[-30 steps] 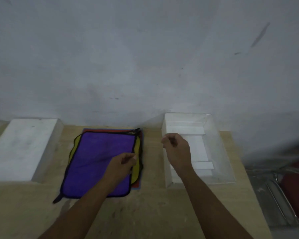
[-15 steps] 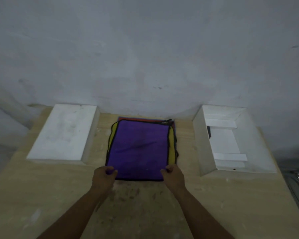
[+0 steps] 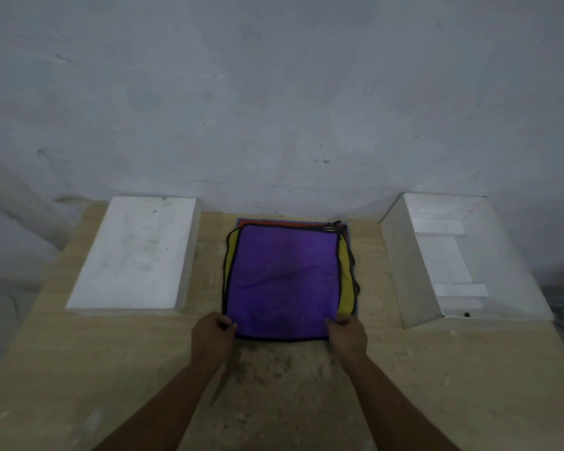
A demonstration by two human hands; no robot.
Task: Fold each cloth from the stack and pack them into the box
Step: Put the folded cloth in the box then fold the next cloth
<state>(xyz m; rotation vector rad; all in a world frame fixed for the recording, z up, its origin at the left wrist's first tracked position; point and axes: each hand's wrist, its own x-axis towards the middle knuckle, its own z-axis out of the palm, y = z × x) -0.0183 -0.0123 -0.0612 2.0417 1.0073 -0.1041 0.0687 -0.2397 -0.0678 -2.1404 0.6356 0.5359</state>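
Note:
A purple cloth [image 3: 284, 281] with black trim lies on top of the stack in the middle of the table. Under it a yellow cloth [image 3: 345, 281] shows at both sides, and an orange cloth [image 3: 284, 223] peeks out at the far edge. My left hand [image 3: 213, 339] pinches the purple cloth's near left corner. My right hand [image 3: 347, 336] pinches its near right corner. The near edge is pulled slightly off the stack toward me. An open white box [image 3: 407, 278] stands to the right with white card pieces inside.
A white box lid [image 3: 134, 252] lies upside down left of the stack. The wooden table [image 3: 274, 385] ends against a grey wall [image 3: 274, 109] at the back. A metal object shows at the far right edge.
One second ago my hands were above the stack and the box. They dropped to the purple cloth's near corners, took hold of them, and the cloth's near edge has shifted toward me.

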